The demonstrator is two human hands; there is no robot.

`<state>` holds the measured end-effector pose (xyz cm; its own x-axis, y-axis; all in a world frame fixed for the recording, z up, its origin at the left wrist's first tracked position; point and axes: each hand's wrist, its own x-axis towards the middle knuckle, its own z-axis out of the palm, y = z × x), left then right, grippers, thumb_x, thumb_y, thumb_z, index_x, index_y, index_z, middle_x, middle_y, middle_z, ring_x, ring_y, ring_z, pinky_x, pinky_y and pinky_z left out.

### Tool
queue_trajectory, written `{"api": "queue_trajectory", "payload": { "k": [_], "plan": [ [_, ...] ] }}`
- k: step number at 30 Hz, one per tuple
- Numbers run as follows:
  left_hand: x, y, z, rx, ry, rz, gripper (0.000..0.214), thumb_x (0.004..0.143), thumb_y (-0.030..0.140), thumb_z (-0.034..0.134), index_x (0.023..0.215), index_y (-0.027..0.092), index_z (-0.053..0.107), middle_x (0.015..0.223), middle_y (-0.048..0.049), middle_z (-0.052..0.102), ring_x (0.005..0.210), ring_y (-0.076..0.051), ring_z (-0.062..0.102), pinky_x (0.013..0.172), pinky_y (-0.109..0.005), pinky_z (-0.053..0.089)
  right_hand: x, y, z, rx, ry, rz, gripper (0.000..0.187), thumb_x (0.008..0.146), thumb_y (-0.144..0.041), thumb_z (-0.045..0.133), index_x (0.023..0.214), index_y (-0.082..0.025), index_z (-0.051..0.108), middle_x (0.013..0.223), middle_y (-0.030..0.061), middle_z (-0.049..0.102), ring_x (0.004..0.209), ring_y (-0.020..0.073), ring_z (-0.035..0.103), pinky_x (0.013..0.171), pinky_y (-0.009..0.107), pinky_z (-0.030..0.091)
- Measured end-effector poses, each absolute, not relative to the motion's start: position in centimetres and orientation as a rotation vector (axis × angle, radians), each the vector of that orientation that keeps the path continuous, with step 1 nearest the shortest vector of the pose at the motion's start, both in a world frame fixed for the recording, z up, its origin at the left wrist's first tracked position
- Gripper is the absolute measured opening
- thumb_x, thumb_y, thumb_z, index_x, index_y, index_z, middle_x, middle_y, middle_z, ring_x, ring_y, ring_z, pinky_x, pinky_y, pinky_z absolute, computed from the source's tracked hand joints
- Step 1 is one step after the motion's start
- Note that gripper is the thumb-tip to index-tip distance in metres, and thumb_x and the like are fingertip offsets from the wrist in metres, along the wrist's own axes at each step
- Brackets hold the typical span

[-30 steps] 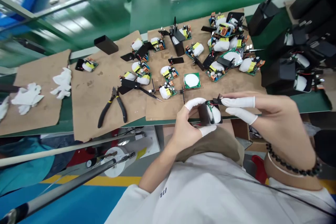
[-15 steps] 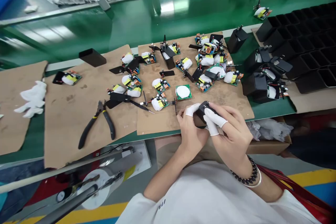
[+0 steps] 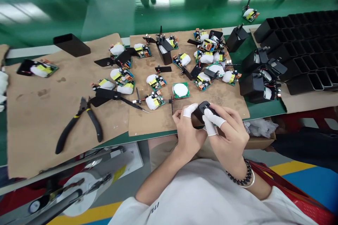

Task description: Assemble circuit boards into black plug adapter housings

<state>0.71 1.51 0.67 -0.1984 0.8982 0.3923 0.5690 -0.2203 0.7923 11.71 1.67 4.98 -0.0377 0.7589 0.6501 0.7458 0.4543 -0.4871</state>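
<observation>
Both hands hold a small black charger housing [image 3: 200,114] over the near edge of the bench. My left hand [image 3: 190,132] wraps round its left side, a white finger cot on one finger. Closed on the right side and top is my right hand [image 3: 228,135], with white finger cots on two fingers pressed against the end face. The fingers hide much of the housing. Just beyond the hands lies a green circuit board with a white pad [image 3: 181,90]. Left of it sits a circuit board with white filler and wires [image 3: 155,101].
Pliers [image 3: 83,107] lie spread on the left cardboard [image 3: 39,112]; tweezers [image 3: 134,106] point right beside them. More boards with black end caps are scattered behind. Rows of open black cases [image 3: 298,49] stand at right, near several part-filled cases [image 3: 252,86].
The view has shifted, so the bench and its contents appear further left. Both hands keep the black housing in nearly the same grip.
</observation>
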Motion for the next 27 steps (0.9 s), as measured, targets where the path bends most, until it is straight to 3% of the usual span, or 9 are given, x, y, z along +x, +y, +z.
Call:
{"api": "queue_trajectory", "payload": {
  "k": [5,8,11,15,19,23,27],
  "plan": [
    [-0.7,1.2,1.1,1.791,1.609,1.200,0.062,0.078,0.008,0.070,0.135,0.023,0.054,0.128,-0.0110,0.075,0.115,-0.028,0.072,0.102,-0.046,0.050,12.7,1.9,3.6,-1.256,-1.768,0.345,0.032,0.086,-0.018,0.082,0.116,-0.026,0.073,0.138,0.0104,0.076,0.127,0.0313,0.072,0.102,0.052,0.066],
    [-2.3,0.5,1.5,1.847,1.601,1.043,0.064,0.080,0.004,0.070,0.139,0.024,0.054,0.136,-0.0113,0.073,0.124,-0.028,0.070,0.110,-0.049,0.049,13.0,2.1,2.5,-1.220,-1.608,0.567,0.031,0.086,-0.020,0.082,0.115,-0.024,0.072,0.126,0.0100,0.081,0.113,0.0273,0.080,0.094,0.042,0.070],
    [-4.1,-0.5,1.6,1.843,1.647,1.075,0.054,0.087,0.014,0.075,0.137,0.025,0.059,0.136,-0.0108,0.074,0.127,-0.028,0.069,0.111,-0.048,0.052,13.0,2.0,2.7,-1.161,-1.621,0.493,0.030,0.084,-0.012,0.080,0.111,-0.025,0.074,0.113,0.0060,0.084,0.102,0.0251,0.083,0.089,0.039,0.071],
    [-6.1,-1.9,1.2,1.715,1.753,1.302,0.043,0.090,0.023,0.077,0.132,0.023,0.066,0.127,-0.0092,0.077,0.121,-0.025,0.073,0.107,-0.043,0.059,13.1,1.7,3.9,-1.043,-1.761,0.281,0.048,0.079,-0.005,0.082,0.120,-0.029,0.072,0.126,0.0087,0.081,0.108,0.0280,0.081,0.091,0.044,0.071],
    [-7.5,-2.4,0.5,1.542,1.859,1.487,0.036,0.091,0.023,0.077,0.126,0.022,0.071,0.118,-0.0070,0.079,0.112,-0.022,0.076,0.105,-0.040,0.061,13.3,1.9,3.7,-1.027,-1.787,0.256,0.044,0.083,-0.006,0.079,0.121,-0.028,0.071,0.114,0.0079,0.084,0.098,0.0248,0.083,0.081,0.038,0.072],
    [-7.8,-2.1,0.6,1.563,1.860,1.638,0.033,0.091,0.021,0.077,0.124,0.024,0.072,0.112,-0.0044,0.079,0.107,-0.021,0.077,0.103,-0.040,0.062,13.3,2.3,3.1,-1.078,-1.780,0.227,0.045,0.083,-0.011,0.082,0.123,-0.030,0.072,0.123,0.0085,0.081,0.105,0.0273,0.081,0.087,0.043,0.070],
    [-6.7,-1.2,1.5,1.690,1.687,1.647,0.037,0.093,0.020,0.075,0.129,0.025,0.071,0.115,-0.0049,0.079,0.109,-0.021,0.077,0.105,-0.041,0.062,12.8,3.1,2.2,-1.068,-1.858,0.234,0.038,0.088,-0.010,0.076,0.122,-0.027,0.072,0.113,0.0084,0.083,0.099,0.0246,0.081,0.083,0.038,0.070]
  ]
}}
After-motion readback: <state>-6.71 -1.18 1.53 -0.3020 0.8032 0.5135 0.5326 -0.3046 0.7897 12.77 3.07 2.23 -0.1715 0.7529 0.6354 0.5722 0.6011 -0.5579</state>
